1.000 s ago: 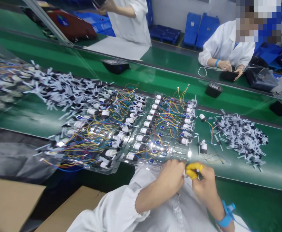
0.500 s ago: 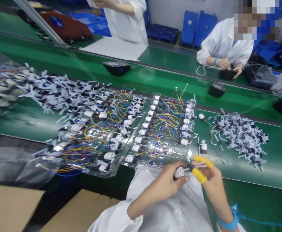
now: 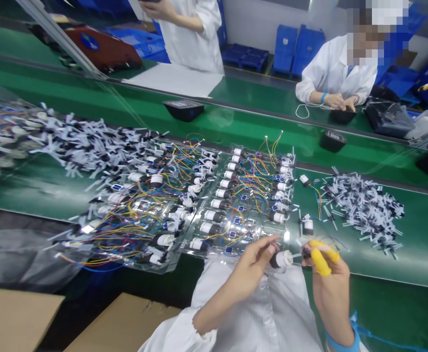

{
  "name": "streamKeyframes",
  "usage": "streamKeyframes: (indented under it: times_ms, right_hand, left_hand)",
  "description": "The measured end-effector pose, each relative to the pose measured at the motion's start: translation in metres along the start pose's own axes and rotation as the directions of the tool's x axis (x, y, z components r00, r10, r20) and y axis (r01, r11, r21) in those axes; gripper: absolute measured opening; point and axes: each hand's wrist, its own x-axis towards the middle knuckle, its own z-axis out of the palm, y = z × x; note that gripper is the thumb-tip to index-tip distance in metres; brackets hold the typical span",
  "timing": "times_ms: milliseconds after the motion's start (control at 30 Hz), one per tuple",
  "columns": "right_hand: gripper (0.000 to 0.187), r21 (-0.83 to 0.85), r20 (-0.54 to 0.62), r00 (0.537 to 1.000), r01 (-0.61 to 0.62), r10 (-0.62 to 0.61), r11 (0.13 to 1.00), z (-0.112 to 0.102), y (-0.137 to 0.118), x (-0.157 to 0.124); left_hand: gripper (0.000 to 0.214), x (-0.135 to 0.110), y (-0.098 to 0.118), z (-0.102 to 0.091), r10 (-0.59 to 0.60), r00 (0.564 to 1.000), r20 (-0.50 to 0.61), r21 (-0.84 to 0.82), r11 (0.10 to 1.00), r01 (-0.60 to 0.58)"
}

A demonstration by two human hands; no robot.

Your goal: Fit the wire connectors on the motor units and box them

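Above the front edge of the bench, my left hand (image 3: 254,261) grips a small cylindrical motor (image 3: 283,259) with a black body and white end. Its white end faces right. My right hand (image 3: 329,274), with yellow finger cots on two digits, pinches a small black connector with pale tube stubs (image 3: 305,253). One stub points at the motor's white end; whether they touch I cannot tell. Just behind my hands lies a clear plastic tray (image 3: 272,230) with rows of similar motors and coloured wires. Another motor (image 3: 308,226) stands on the bench behind my right hand.
A heap of tubed connectors (image 3: 368,208) lies at the right, and a larger heap (image 3: 93,139) at the left. A second loaded tray (image 3: 170,264) adjoins the first. Two co-workers in white coats are across the line. Cardboard (image 3: 118,325) sits below the bench at lower left.
My right hand has shifted right with the connector, away from my left hand. The motor has moved slightly right and shows more of its side; my left fingers are more extended.
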Motion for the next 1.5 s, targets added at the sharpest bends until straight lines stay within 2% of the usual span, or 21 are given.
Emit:
streamKeyframes:
  times_ms: [200,300,433,667,733,800,933,1067,1133,1233,1400,1500]
  right_hand:
    - [0.02,0.046,-0.03,0.999,0.018,-0.017,0.999,0.003,-0.002,0.001]
    - [0.021,0.035,-0.034,0.999,0.036,-0.034,0.999,0.005,-0.007,0.001]
    - [0.024,0.005,-0.085,0.996,0.039,-0.038,0.999,0.006,-0.01,0.0]
    - [0.025,0.008,-0.095,0.995,0.044,-0.043,0.999,0.003,-0.001,0.0]
    - [0.025,0.022,-0.127,0.991,0.047,-0.044,0.999,0.002,-0.002,0.003]
    - [0.025,0.03,-0.178,0.982,0.076,-0.07,0.997,0.001,-0.007,0.006]
    - [0.022,0.089,-0.237,0.967,0.121,-0.097,0.989,-0.006,-0.02,0.013]
    - [0.016,0.078,-0.274,0.952,0.167,-0.14,0.983,-0.013,-0.021,0.018]
    - [0.016,0.051,-0.294,0.942,0.183,-0.161,0.982,-0.015,-0.018,0.019]
    - [0.018,-0.001,-0.258,0.952,0.17,-0.164,0.985,-0.014,-0.01,0.016]
    - [0.016,-0.105,-0.086,0.982,0.157,-0.166,0.982,-0.004,-0.001,0.003]
    - [0.015,-0.162,0.033,0.993,0.118,-0.114,0.98,0.003,0.0,-0.005]
  left_hand:
    - [0.035,-0.004,0.003,0.006,0.014,1.0,0.016,-0.153,0.988,-0.011]
    - [0.029,-0.004,0.008,0.007,0.001,0.999,-0.039,-0.228,0.974,-0.01]
    - [0.026,-0.005,0.016,0.004,-0.011,0.991,-0.133,-0.226,0.974,-0.02]
    - [0.027,-0.006,0.026,0.007,0.0,0.993,-0.116,-0.209,0.978,-0.024]
    - [0.026,-0.004,0.027,0.006,0.026,0.988,-0.152,-0.212,0.976,-0.058]
    - [0.025,-0.001,0.026,0.003,0.061,0.971,-0.231,-0.213,0.971,-0.111]
    - [0.031,0.004,0.026,-0.012,0.095,0.905,-0.414,-0.269,0.937,-0.222]
    - [0.038,0.005,0.031,-0.024,0.116,0.865,-0.488,-0.33,0.893,-0.306]
    - [0.039,0.004,0.032,-0.025,0.128,0.869,-0.478,-0.338,0.886,-0.317]
    - [0.037,0.001,0.032,-0.02,0.139,0.902,-0.408,-0.311,0.908,-0.281]
    - [0.033,-0.004,0.029,-0.003,0.162,0.969,-0.188,-0.192,0.961,-0.198]
    - [0.033,-0.006,0.028,0.004,0.154,0.984,-0.085,-0.111,0.98,-0.163]
